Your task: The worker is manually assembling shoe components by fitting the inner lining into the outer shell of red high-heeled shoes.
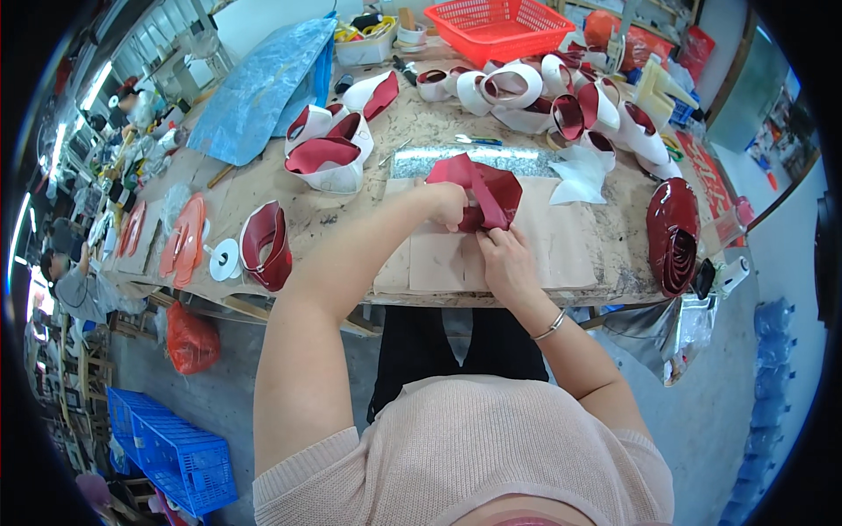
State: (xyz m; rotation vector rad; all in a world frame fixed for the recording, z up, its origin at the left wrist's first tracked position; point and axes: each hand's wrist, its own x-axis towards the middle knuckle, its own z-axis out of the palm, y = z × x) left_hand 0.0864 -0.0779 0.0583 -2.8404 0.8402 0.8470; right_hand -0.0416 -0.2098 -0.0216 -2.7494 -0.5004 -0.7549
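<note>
A dark red shoe upper (500, 188) with a paler red face is bent into a loop over the cardboard sheet (561, 254) in front of me. At its left side, my left hand (447, 203) is closed, its curled fingers partly hidden in the opening. My right hand (509, 263) pinches the lower edge between thumb and fingers. Behind the upper lies a speckled stone slab (421, 163). A white sheet piece (581, 174) rests right of it, and a small tool with a blue handle (478, 140) lies beyond.
White uppers with red linings (324, 162) stand at the back left, more (513, 83) at the back right. Nested glossy red uppers (674, 237) sit right; another red upper (266, 245) and a white tape roll (225, 259) sit left. A red basket (500, 35) stands behind.
</note>
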